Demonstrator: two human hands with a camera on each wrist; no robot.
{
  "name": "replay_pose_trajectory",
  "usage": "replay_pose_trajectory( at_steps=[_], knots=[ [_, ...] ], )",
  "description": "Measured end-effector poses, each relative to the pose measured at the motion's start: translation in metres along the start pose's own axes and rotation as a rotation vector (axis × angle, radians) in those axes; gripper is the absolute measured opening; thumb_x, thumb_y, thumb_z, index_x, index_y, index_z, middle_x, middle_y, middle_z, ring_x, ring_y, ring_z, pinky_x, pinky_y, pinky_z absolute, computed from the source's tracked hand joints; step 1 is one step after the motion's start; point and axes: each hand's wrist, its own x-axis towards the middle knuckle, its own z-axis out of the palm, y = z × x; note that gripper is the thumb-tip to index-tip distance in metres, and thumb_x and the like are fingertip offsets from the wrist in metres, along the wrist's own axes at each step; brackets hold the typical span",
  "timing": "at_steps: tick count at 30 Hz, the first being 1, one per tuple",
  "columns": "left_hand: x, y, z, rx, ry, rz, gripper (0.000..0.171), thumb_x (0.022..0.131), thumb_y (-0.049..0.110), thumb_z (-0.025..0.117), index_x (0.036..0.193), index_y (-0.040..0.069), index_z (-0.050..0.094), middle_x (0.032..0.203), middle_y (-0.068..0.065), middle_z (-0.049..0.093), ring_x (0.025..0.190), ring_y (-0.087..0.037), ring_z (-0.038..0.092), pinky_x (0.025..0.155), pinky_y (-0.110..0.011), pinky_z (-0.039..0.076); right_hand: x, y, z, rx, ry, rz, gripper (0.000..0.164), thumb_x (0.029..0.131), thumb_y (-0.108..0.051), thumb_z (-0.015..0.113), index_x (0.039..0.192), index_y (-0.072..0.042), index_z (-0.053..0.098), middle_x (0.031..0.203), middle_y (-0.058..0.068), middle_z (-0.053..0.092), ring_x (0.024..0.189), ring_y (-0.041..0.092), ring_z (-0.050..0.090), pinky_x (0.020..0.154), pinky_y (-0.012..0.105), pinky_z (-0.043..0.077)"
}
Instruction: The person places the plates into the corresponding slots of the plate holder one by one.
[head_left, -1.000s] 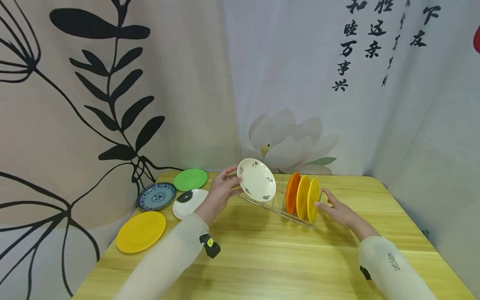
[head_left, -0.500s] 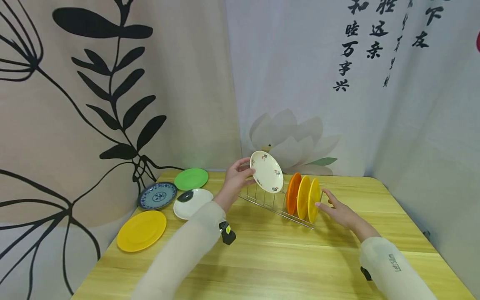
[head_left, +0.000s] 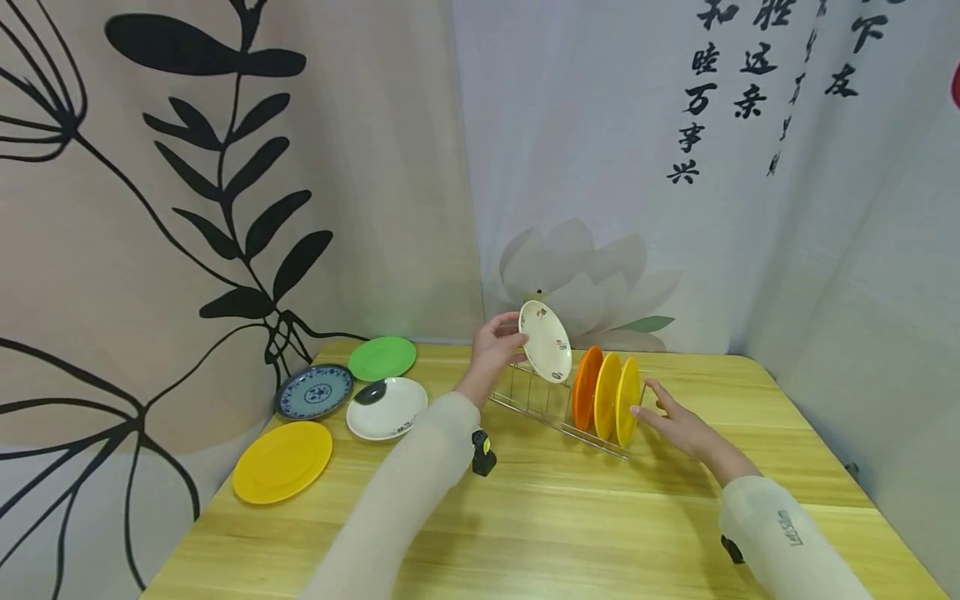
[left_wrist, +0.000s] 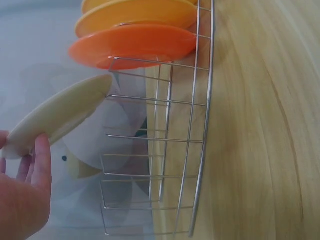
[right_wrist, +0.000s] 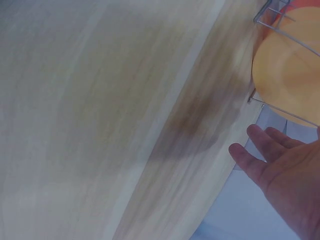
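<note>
My left hand (head_left: 495,350) pinches the left edge of a cream plate (head_left: 546,342) with small printed motifs. The plate is tilted and raised above the wire dish rack (head_left: 536,412). In the left wrist view the plate's lower edge is close to the rack's wires; contact is hard to tell. An orange plate (head_left: 587,388) and two yellow plates (head_left: 627,402) stand upright in the rack's right part. Beside the rack's right end is my right hand (head_left: 678,425), its fingers spread and extended, holding nothing. In the right wrist view the fingertips (right_wrist: 240,152) sit just off the rack.
On the table's left lie a green plate (head_left: 382,359), a blue patterned plate (head_left: 314,392), a white plate with a dark patch (head_left: 386,410) and a yellow plate (head_left: 282,463). A printed curtain (head_left: 375,167) hangs behind the wooden table (head_left: 570,525).
My left hand has carried the cream plate right and slightly up, over the rack, and turned it more edge-on. The right hand has stayed beside the rack.
</note>
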Motion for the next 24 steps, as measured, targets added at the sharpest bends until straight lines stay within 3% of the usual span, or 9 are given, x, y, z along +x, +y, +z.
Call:
replay_pose_trajectory(
  at_steps=[6, 11, 16, 20, 24],
  knots=[
    [0.0, -0.002, 0.009, 0.035, -0.027, -0.006, 0.039, 0.087, -0.005, 0.066, 0.126, 0.003, 0.063, 0.114, -0.018, 0.064, 0.091, -0.026, 0.066, 0.077, -0.042, 0.06, 0.001, 0.001, 0.001, 0.002, 0.0, -0.006, 0.088, 0.099, -0.062, 0.041, 0.16, -0.017, -0.003, 0.153, 0.039, 0.02, 0.135, 0.059, 0.027, 0.099, 0.075, 0.032],
    [-0.003, -0.009, 0.016, 0.084, -0.061, 0.001, 0.037, 0.089, -0.002, 0.067, 0.125, 0.003, 0.064, 0.112, -0.015, 0.065, 0.092, -0.025, 0.065, 0.085, -0.052, 0.056, 0.004, 0.006, 0.0, 0.021, -0.006, -0.014, 0.089, 0.098, -0.063, 0.041, 0.16, -0.02, -0.006, 0.154, 0.038, 0.018, 0.136, 0.059, 0.024, 0.098, 0.076, 0.031],
    [-0.003, -0.02, 0.022, 0.12, -0.082, 0.01, 0.037, 0.087, -0.001, 0.07, 0.124, 0.003, 0.064, 0.109, -0.012, 0.065, 0.088, -0.019, 0.064, 0.077, -0.043, 0.059, 0.001, 0.001, 0.001, 0.004, 0.002, -0.015, 0.086, 0.1, -0.061, 0.039, 0.16, -0.019, -0.005, 0.153, 0.039, 0.018, 0.135, 0.06, 0.025, 0.099, 0.076, 0.031],
    [-0.005, -0.023, 0.021, 0.146, -0.102, 0.006, 0.04, 0.086, 0.001, 0.071, 0.126, 0.004, 0.064, 0.112, -0.013, 0.063, 0.088, -0.019, 0.064, 0.074, -0.037, 0.059, 0.0, 0.001, 0.001, -0.005, 0.008, -0.018, 0.086, 0.099, -0.062, 0.039, 0.16, -0.018, -0.004, 0.154, 0.038, 0.018, 0.135, 0.06, 0.026, 0.099, 0.076, 0.032],
    [-0.006, -0.026, 0.015, 0.124, -0.091, -0.003, 0.042, 0.087, 0.003, 0.072, 0.128, 0.004, 0.062, 0.115, -0.015, 0.062, 0.091, -0.022, 0.064, 0.084, -0.045, 0.058, 0.001, 0.003, 0.0, -0.016, 0.0, -0.026, 0.086, 0.1, -0.062, 0.037, 0.16, -0.019, -0.007, 0.153, 0.039, 0.017, 0.134, 0.061, 0.025, 0.098, 0.077, 0.032]
  ],
)
